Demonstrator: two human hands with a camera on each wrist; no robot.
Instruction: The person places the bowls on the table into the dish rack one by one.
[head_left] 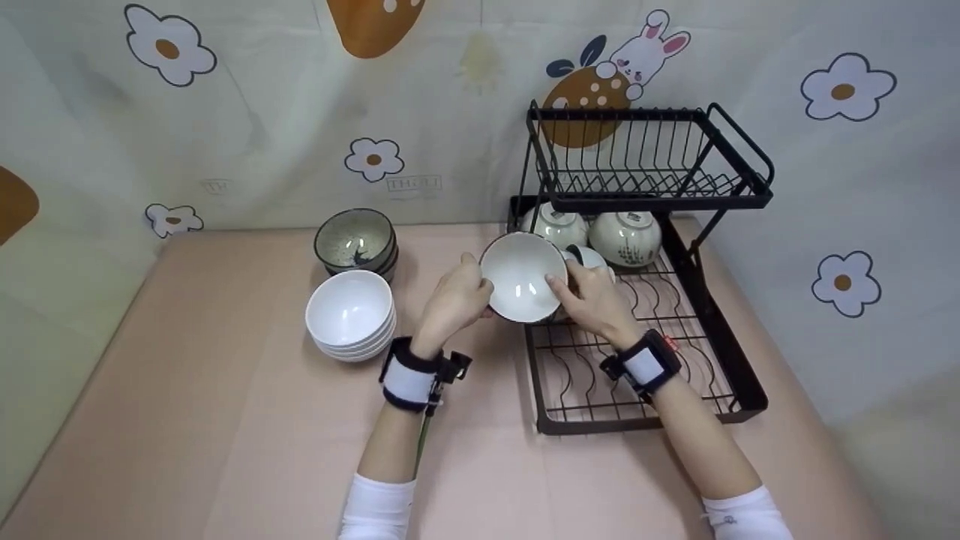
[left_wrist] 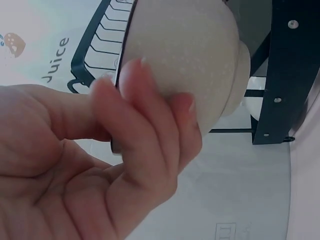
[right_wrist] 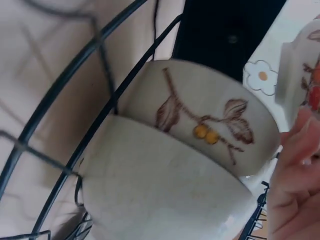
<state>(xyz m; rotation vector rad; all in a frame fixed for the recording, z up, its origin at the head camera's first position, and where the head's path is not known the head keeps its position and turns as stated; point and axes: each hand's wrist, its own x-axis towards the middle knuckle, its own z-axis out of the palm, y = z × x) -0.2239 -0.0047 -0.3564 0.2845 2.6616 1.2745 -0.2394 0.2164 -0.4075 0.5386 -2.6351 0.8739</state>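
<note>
Both hands hold a white bowl over the left side of the rack, its inside facing the head camera. My left hand pinches its left rim; in the left wrist view curled fingers press the speckled cream outside. At the opposite rim, my right hand grips with the thumb over the edge. The right wrist view catches part of that hand beside the bowl's red-patterned outside. Close by in the rack lie a leaf-patterned bowl and a plain-looking white one.
A black two-tier dish rack stands on the right, its upper shelf overhanging the back. Upturned bowls sit beneath that shelf. To the left are stacks of white bowls and grey-green bowls. A patterned curtain hangs behind.
</note>
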